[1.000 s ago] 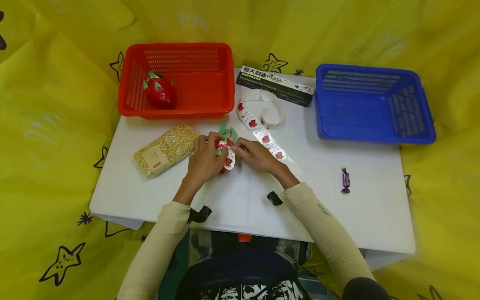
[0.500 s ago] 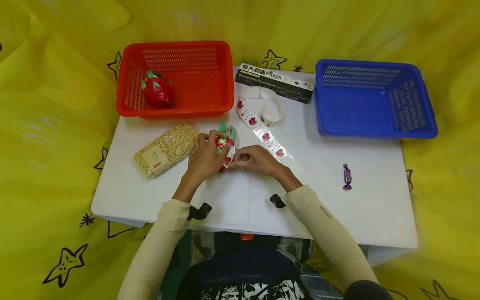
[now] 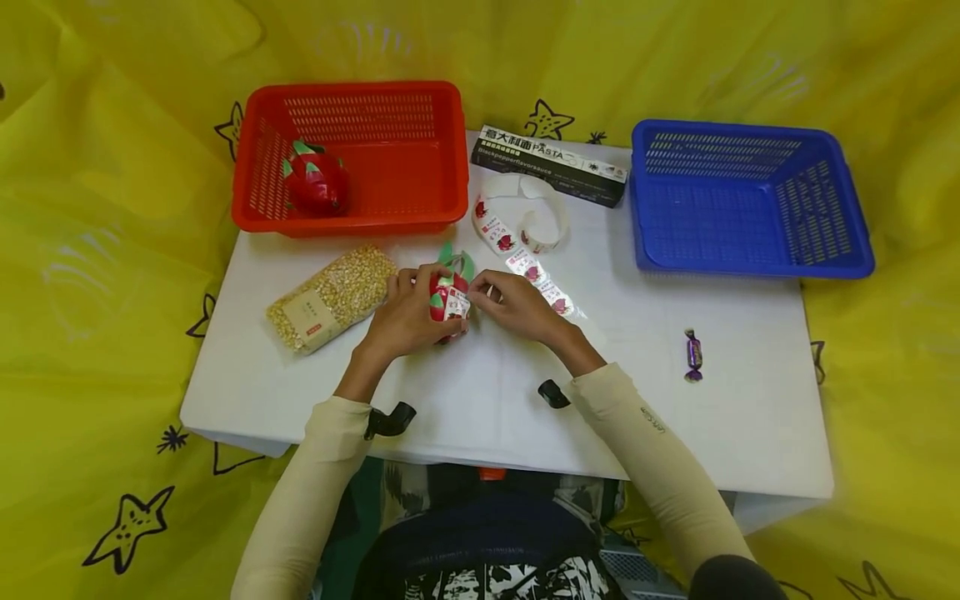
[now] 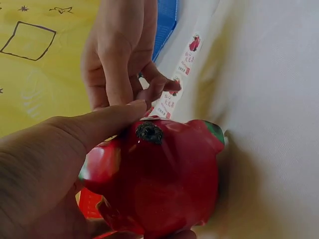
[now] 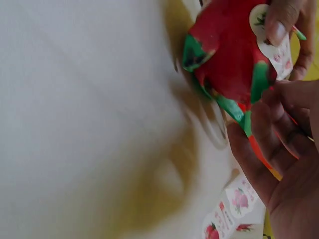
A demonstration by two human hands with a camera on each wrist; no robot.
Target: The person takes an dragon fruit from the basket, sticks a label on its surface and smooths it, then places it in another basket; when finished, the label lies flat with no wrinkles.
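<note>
My left hand [image 3: 408,317] grips a red toy dragon fruit [image 4: 164,174] with green leaf tips, standing on the table. Its thumb presses a white sticker label [image 5: 274,47] printed with a dragon fruit onto the fruit's side. My right hand [image 3: 517,307] is close on the other side, its thumb and forefinger pinching at the sticker's edge. In the right wrist view those fingertips meet at the sticker's corner, part of which stands off the curved skin. Behind the right hand lies the strip of dragon fruit stickers [image 3: 517,250], partly curled up.
A red basket [image 3: 405,187] at back left holds another dragon fruit [image 3: 317,185]. Left of my hands lies a bag of corn kernels [image 3: 330,298]. A pasta box [image 3: 551,169] and blue basket [image 3: 712,229] stand behind; a purple wrapped candy [image 3: 693,356] lies right.
My right hand went down to the sticker's lower end, then back up to its upper right edge. My left thumb has shifted lower across the sticker. The dragon fruit stays in the left hand.
</note>
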